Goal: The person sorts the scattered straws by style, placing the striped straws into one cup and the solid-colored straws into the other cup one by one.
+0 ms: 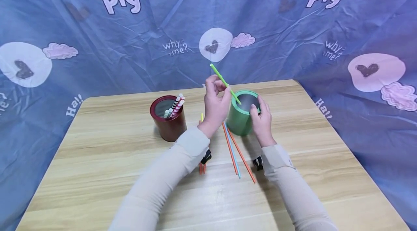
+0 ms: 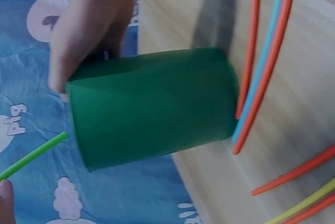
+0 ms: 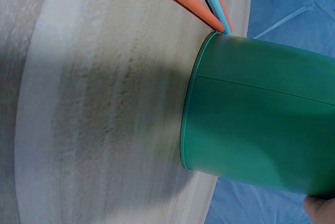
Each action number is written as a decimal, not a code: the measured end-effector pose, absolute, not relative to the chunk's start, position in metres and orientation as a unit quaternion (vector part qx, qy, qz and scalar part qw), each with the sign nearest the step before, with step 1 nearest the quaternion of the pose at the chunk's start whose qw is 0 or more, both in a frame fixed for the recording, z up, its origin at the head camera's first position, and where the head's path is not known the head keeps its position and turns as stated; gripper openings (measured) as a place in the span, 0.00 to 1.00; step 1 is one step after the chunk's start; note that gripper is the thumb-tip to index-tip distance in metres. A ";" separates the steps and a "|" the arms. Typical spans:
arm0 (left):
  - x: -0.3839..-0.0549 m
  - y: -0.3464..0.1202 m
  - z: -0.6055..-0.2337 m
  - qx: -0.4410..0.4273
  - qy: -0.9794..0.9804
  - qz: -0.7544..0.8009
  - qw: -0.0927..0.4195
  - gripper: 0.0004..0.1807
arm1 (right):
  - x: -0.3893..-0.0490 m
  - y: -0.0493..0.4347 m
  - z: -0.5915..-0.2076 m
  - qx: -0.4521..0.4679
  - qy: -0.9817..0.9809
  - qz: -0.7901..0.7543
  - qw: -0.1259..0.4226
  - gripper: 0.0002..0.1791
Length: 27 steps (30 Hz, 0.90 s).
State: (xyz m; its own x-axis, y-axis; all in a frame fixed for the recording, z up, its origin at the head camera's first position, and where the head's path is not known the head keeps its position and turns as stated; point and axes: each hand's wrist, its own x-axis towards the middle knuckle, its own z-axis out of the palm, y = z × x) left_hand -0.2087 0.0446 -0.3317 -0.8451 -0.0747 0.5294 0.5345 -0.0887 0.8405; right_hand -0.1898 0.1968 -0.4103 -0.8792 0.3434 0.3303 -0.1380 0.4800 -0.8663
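My left hand [image 1: 216, 106] pinches a bright green straw [image 1: 221, 77] between thumb and fingers. The straw slants down to the right, its lower end at the mouth of a green can [image 1: 239, 122]. In the left wrist view, the straw [image 2: 34, 155] and a fingertip [image 2: 6, 203] appear beside the can's rim. On the can's right side, my right hand [image 1: 263, 122] grips it near the rim; part of that hand [image 3: 320, 209] shows in the right wrist view. Orange and blue straws [image 1: 235, 151] lie on the table before the can.
A dark red can [image 1: 169, 127] stands to the left, with several striped paper straws [image 1: 177, 108] leaning in it. More orange straws and a yellow straw [image 1: 201, 117] lie partly under my left arm. A blue printed cloth [image 1: 182, 17] hangs behind the wooden table [image 1: 107, 144].
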 end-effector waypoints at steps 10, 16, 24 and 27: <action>-0.206 0.053 -0.351 -0.178 -0.691 -0.673 0.194 0.19 | -0.189 0.198 -0.411 -0.062 -0.827 0.510 0.228 0.30; -0.206 0.060 -0.362 -0.185 -0.707 -0.655 0.193 0.19 | -0.189 0.197 -0.410 -0.059 -0.826 0.511 0.231 0.30; -0.205 0.067 -0.372 -0.182 -0.725 -0.635 0.195 0.20 | -0.189 0.197 -0.410 -0.062 -0.825 0.510 0.236 0.30; -0.205 0.070 -0.373 -0.182 -0.727 -0.631 0.199 0.20 | -0.189 0.199 -0.411 -0.063 -0.826 0.508 0.237 0.30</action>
